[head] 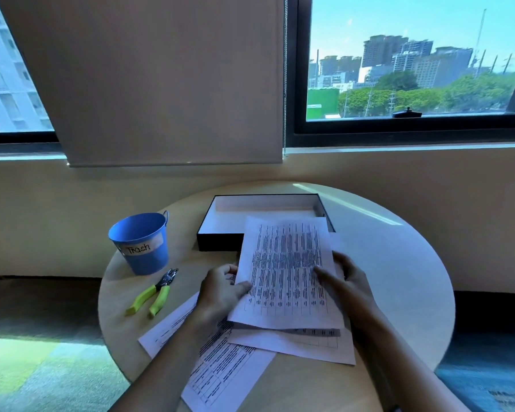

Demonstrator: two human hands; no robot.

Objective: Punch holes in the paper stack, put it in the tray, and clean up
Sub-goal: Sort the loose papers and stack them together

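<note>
Round table (384, 263) below windows (414, 63) holds tray (220, 242), bucket (140, 242), papers (283, 272).

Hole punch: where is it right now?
Head view, left side of the round table: the green-handled hole punch lies untouched just below the blue trash bucket.

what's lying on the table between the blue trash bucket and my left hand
The green-handled hole punch lies between the trash bucket and your left hand, untouched, as the head view shows.
</note>
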